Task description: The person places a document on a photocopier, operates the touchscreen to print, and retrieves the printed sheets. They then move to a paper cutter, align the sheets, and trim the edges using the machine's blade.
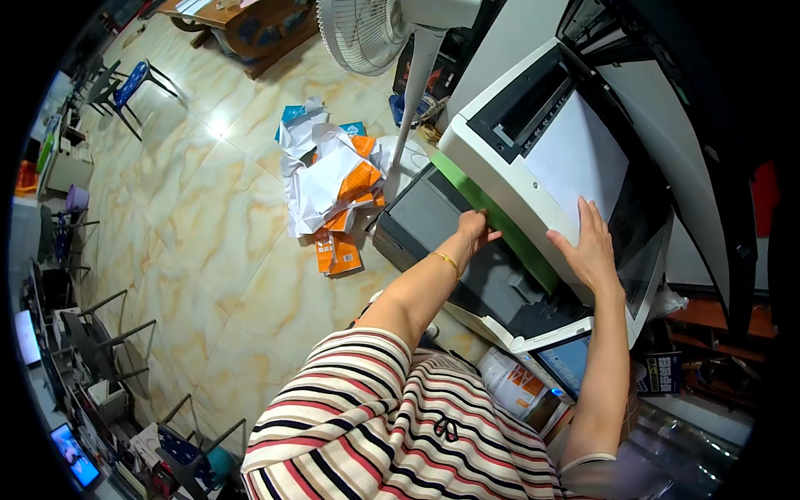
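A copier stands in front of me on the right, its dark lid raised. A white sheet of paper lies on its glass. My right hand rests flat over the near end of that sheet and the copier's edge, fingers out, holding nothing. Below the scanner section, a green sheet of paper sticks out of the gap above the grey output tray. My left hand is closed at the green sheet's outer edge, thumb and fingers pinching it. Part of the green sheet is hidden under the scanner section.
Crumpled white and orange paper wrappers lie heaped on the tiled floor. A white standing fan rises beyond them. The copier's screen panel juts out near my body. Chairs and desks line the left side; a wooden table stands far off.
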Available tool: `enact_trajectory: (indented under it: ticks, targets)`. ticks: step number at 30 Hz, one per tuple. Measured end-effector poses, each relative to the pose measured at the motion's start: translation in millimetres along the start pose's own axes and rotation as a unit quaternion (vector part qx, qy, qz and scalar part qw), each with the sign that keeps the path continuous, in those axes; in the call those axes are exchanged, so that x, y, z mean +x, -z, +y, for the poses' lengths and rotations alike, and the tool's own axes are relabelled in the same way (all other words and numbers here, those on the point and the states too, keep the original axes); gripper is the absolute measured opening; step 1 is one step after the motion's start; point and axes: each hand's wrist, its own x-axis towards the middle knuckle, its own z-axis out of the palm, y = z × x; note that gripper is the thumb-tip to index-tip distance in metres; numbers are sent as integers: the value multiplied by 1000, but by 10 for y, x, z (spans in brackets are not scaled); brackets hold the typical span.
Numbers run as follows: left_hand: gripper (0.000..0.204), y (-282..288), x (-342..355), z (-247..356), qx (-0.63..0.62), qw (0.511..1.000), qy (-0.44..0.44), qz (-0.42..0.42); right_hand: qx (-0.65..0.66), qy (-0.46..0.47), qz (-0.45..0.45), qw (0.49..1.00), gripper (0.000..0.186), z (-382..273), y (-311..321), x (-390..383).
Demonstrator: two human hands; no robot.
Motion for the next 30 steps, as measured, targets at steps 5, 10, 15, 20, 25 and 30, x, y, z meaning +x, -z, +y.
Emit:
enact_trajectory:
  ticks: [5,10,15,20,25,30]
  targets:
    - [27,70,-32,102,25,998,-47,39,-44,45,86,994,75,-168,-163,-172]
    - [32,542,26,214,25,998,-49,-15,-2,60,227,972,29,-285,-391,-270]
    - [31,1052,-151,581,149,979,-125,-65,47,21,311,949,9,-486,-361,-362]
    - [36,1513,-645,1052,98,983,-148,-51,187,19,409,893,11,-901,-262,-1080]
    - [38,1670,-1511,1268,129,965,-222,54,342,38,481,806,21,-739,-238,-1903]
    - [41,1371,-2273,784,230,907,-337,104,460,-59,493,736,9,-401,-548,-2987]
